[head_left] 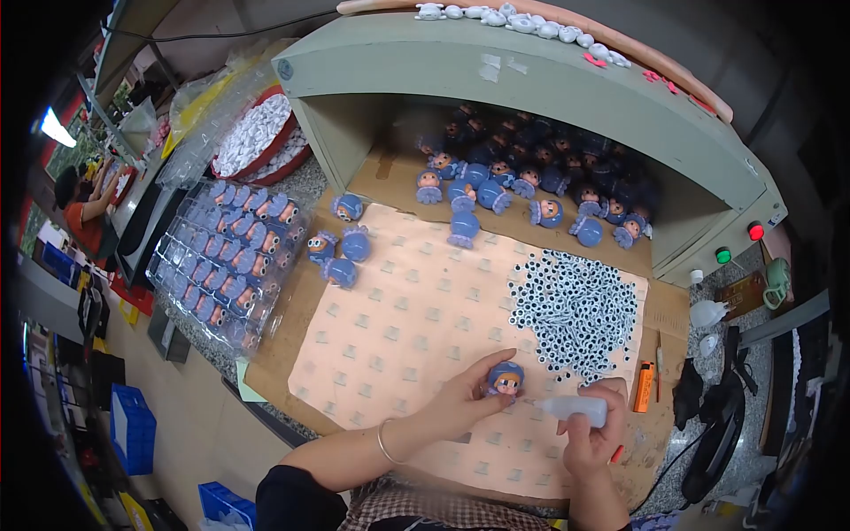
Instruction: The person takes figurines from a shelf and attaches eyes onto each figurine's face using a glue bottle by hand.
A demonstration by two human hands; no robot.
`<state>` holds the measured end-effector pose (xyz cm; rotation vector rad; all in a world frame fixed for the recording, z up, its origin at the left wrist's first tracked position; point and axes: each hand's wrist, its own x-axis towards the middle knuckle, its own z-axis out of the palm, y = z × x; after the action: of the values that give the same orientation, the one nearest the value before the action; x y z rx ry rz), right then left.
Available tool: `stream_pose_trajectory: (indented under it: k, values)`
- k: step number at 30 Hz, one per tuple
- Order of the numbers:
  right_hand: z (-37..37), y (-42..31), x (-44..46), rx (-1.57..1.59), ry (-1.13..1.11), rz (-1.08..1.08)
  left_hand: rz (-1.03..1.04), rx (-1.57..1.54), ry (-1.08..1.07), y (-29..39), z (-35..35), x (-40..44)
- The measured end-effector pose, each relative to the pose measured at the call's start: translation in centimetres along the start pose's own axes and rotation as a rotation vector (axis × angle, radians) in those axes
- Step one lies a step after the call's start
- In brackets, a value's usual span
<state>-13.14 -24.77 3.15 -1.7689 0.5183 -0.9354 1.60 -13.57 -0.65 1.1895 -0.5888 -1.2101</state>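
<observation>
My left hand [460, 395] is closed around a small doll figure [506, 380] with a blue hood and an orange-brown face, which points up toward me. In my right hand [595, 434] is a white squeeze bottle [575, 409], lying nearly level. Its narrow tip points left at the doll and comes close to it; whether they touch I cannot tell. Both hands are over a pink patterned sheet [398, 327]. Beyond my right hand lies a wide heap of small white pieces with black dots, like doll eyes [575, 310].
Blue-hooded dolls [462, 228] stand at the sheet's back edge and inside a grey-green cabinet [531, 75]. Clear trays of dolls [226, 257] lie left, below red basins of white parts [257, 133]. An orange box cutter [644, 387] lies right. Another person [88, 212] works far left.
</observation>
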Motion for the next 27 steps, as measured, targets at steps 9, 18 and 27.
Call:
stream_pose_trajectory:
  k: [9,18,27]
  values:
    - [0.72,0.61,0.28,-0.325,-0.059,-0.276,0.005,0.089,-0.022,0.18,-0.04,-0.12]
    - [0.85,0.89,0.32,-0.326,-0.054,-0.331,-0.026,0.047,-0.003,0.45,0.11,-0.26]
    - [0.90,0.79,0.41,-0.343,-0.056,-0.364,0.032,0.069,-0.028,0.00,0.02,-0.17]
